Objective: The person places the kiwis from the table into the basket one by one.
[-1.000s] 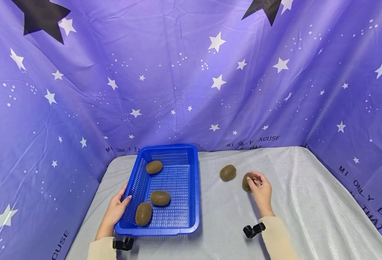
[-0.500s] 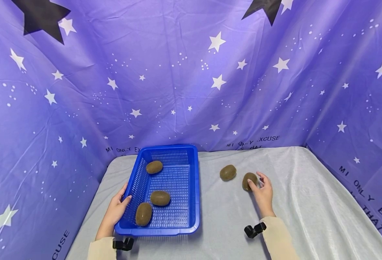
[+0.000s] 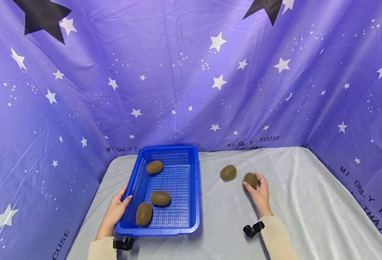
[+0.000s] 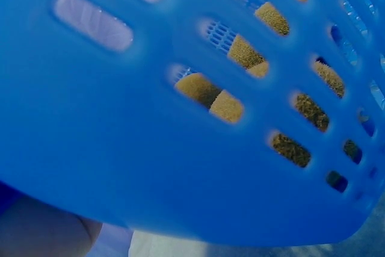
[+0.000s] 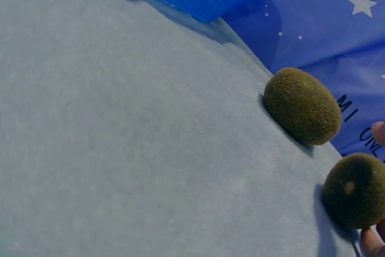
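A blue plastic basket [image 3: 194,202] lies on the left of the cloth, with three brown kiwis inside: one kiwi [image 3: 154,167] near the far end, another kiwi [image 3: 160,198] nearer, and a third kiwi [image 3: 143,214] at the near left corner. My left hand [image 3: 114,211] grips the basket's left side, thumb at the rim; its other fingers are partly hidden. To the right, my right hand [image 3: 260,193] holds a kiwi [image 3: 250,180] on the cloth, thumb on its near left side and fingers on its right. Beside it lies a loose kiwi [image 3: 228,172].
Pale grey cloth [image 3: 223,216] covers the table. A purple star-printed curtain [image 3: 191,72] encloses the back and both sides. Black wrist camera mounts [image 3: 254,229] sit at both sleeves. In the left wrist view, the basket's slotted wall [image 4: 150,167] fills most of the picture.
My right hand's fingers spread off the kiwi, then came around it again, the thumb lower on its near side. The left hand and basket stayed put.
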Demonstrator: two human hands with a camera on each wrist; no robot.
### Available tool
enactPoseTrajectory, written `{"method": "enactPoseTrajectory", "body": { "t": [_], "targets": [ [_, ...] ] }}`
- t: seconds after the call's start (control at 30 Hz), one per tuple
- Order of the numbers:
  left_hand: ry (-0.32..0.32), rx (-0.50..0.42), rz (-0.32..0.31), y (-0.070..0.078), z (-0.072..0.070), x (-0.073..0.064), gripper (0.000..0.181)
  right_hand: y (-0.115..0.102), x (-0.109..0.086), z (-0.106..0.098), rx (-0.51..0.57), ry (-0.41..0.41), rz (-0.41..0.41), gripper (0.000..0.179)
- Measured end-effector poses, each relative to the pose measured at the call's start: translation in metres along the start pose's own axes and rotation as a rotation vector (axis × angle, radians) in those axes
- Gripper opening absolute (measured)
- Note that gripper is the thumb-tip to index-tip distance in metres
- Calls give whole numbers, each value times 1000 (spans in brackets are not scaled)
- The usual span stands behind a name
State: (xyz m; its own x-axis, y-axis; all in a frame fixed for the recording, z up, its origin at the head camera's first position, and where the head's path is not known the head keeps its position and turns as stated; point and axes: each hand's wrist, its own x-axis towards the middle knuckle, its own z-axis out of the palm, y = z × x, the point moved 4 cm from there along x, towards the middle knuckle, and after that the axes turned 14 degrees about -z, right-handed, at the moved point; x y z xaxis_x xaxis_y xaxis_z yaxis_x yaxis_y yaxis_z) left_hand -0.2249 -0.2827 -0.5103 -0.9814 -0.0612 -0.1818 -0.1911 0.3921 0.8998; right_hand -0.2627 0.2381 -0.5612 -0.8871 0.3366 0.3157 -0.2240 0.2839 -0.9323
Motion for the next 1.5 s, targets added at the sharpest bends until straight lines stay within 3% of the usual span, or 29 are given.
{"method": "enactPoseTrajectory", "body": {
  "t": [0.17,0.43,0.73,1.03,1.27,1.5],
  "targets": [
    [-11,-8,9,0,-1,0,58,1,-1,2,-93,-87,6,72],
    [-11,-11,0,-2,-1,2,59,6,-1,3,-140,-143,18,83],
    [-4,-8,12,0,0,0,57,9,1,1,-161,-144,39,81],
    [-3,-3,18,0,0,0,58,13,-1,0,-171,-93,26,79],
    [-8,-12,21,0,0,0,58,9,-5,2,-63,-50,54,80],
    [-8,-7,23,1,0,0,58,-7,-7,9,-12,-47,22,78]
  ]
}}
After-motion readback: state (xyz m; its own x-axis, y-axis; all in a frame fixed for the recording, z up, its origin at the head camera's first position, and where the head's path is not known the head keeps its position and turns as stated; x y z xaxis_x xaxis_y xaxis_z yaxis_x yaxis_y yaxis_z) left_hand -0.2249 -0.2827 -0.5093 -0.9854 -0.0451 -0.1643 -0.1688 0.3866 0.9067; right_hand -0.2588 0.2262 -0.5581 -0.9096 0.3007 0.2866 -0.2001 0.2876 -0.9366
